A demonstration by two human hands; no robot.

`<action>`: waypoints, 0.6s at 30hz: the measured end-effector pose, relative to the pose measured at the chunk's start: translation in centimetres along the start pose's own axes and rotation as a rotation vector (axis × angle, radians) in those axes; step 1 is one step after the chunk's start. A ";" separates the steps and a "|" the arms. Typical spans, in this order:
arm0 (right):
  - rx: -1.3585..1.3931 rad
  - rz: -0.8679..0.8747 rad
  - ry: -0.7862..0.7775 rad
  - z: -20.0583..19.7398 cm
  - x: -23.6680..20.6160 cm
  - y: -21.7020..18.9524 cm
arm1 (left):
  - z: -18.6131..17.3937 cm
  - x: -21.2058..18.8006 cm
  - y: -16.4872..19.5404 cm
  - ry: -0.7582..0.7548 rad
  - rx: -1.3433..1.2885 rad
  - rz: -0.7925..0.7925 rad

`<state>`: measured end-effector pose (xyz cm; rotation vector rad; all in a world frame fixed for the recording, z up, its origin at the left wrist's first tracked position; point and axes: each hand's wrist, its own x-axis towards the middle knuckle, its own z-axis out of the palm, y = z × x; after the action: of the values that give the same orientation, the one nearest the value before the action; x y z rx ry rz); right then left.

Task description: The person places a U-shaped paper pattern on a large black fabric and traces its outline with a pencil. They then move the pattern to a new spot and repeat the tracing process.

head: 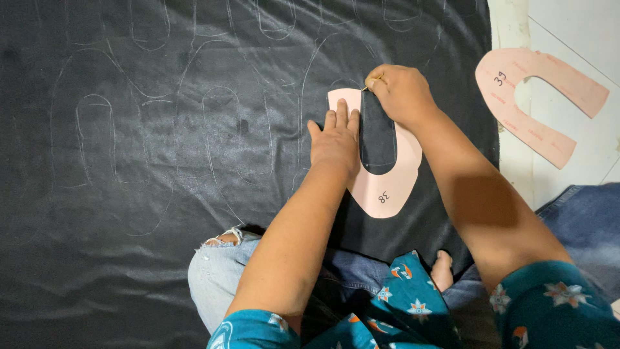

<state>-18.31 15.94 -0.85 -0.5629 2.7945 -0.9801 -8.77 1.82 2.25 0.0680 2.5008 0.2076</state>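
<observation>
While flat on the pink template [387, 187], left hand [334, 143]; right hand [402, 94] pinching a pencil [371, 83].

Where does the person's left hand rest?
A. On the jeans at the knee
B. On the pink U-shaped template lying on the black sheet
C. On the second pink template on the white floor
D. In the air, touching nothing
B: the left hand lies flat on the pink template, pressing it onto the black sheet.
</observation>
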 end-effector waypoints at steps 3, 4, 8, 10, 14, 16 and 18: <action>0.024 -0.041 0.028 -0.2 -0.4 0.2 | -0.1 0.0 0.2 -0.017 0.005 -0.002; 0.032 -0.023 0.032 -0.2 -0.5 0.2 | -0.1 0.0 0.2 -0.022 0.003 -0.006; 0.051 0.035 -0.007 0.0 -1.7 -0.1 | 0.1 0.0 0.0 -0.026 -0.027 0.002; 0.046 0.031 -0.017 -0.1 -1.9 -0.1 | 0.1 0.0 -0.1 -0.010 -0.037 0.009; 0.074 0.006 0.040 0.1 -2.2 0.2 | -0.3 -0.4 0.0 -0.030 -0.025 0.011; 0.082 -0.001 0.056 0.3 -2.5 0.2 | -0.6 -0.7 0.0 -0.035 -0.021 0.011; 0.052 -0.007 0.054 0.5 -3.8 0.1 | -0.9 -1.0 -0.1 -0.060 -0.045 0.011</action>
<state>-14.74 17.17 -1.32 -0.5475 2.8060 -1.0816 -8.53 1.45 3.55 0.0687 2.4351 0.2628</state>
